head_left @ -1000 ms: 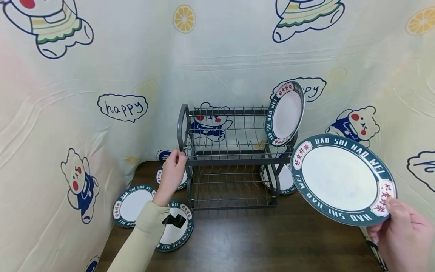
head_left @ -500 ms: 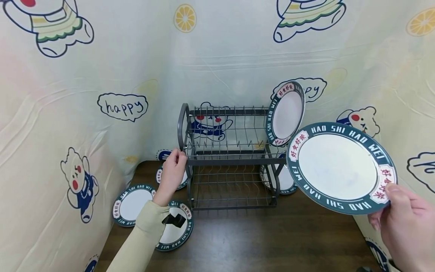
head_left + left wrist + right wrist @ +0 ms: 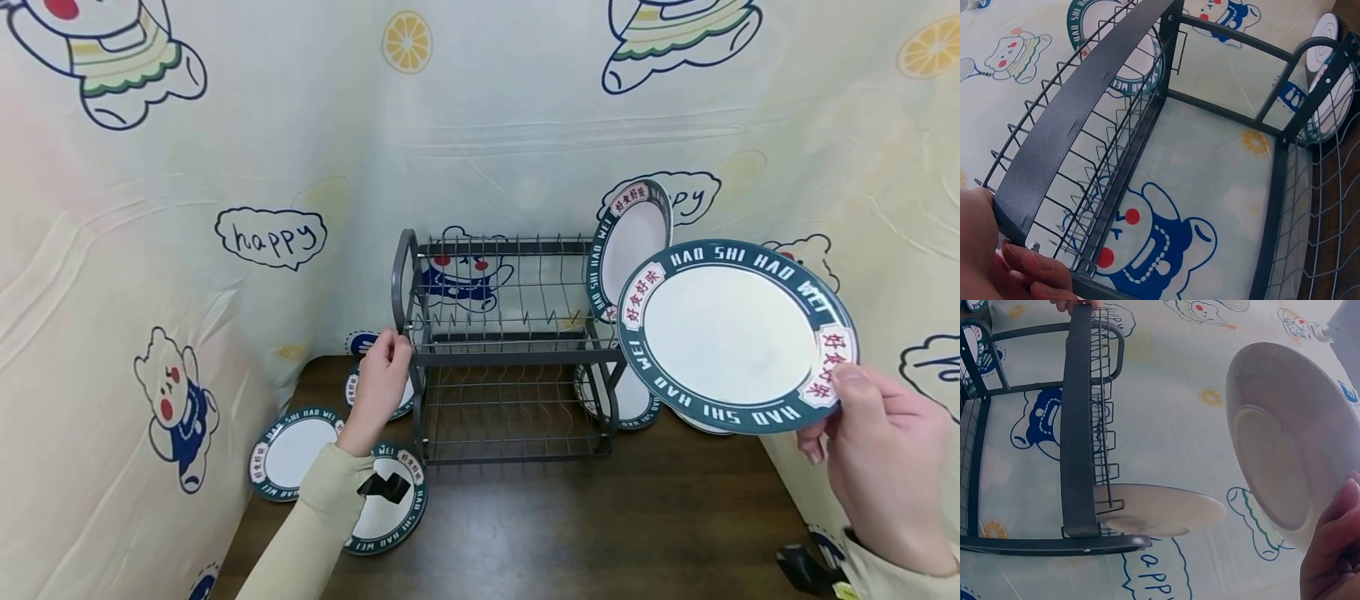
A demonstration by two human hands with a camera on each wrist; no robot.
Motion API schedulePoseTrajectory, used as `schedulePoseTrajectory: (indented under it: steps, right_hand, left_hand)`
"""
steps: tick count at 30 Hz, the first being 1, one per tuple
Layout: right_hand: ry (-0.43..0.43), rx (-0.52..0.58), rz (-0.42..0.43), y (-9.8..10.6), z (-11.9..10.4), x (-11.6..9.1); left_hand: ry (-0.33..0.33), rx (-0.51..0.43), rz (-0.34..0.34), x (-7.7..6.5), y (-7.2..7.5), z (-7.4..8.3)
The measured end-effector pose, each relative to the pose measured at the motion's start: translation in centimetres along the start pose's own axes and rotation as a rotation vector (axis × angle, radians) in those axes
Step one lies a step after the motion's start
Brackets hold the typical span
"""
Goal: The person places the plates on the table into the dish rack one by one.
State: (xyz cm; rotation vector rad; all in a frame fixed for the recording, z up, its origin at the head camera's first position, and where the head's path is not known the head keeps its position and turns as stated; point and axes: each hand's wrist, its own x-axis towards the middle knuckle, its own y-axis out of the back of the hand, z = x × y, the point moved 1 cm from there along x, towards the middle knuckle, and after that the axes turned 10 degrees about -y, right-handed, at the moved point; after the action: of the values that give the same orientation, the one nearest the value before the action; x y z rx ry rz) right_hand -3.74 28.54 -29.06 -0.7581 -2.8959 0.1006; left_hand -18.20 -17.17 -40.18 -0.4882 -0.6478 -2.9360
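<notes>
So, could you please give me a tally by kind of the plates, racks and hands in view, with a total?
Plates: 7 (held plate, racked plate, 3 left plates, 2 right plates, one of them mostly hidden)
Racks: 1
Hands: 2 (left hand, right hand)
Total: 10

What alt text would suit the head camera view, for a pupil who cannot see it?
A person's right hand holds a green-rimmed plate by its edge while the left hand grips the left side of a two-tier wire rack. Another plate stands at the rack's upper right, and more plates rest on the brown table.
</notes>
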Motion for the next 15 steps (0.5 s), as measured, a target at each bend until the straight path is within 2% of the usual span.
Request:
schedulePoseTrajectory:
  steps: [3,8,15]
  right_hand:
    - [0.002,-0.018,0.012,-0.5,-0.3,0.3]
    - [0.018,-0.059,-0.022,-1.4,-0.7,1.0]
    - [0.040,-0.063,-0.051,-2.8,-1.2,1.8]
  left_hand:
    - [-0.005,-0.002,-0.001,0.0,0.0,0.0]
    - [-0.011,0.003,0.002,0.0,0.0,0.0]
    - [-0.011,0.011,0.002,0.0,0.0,-0.2]
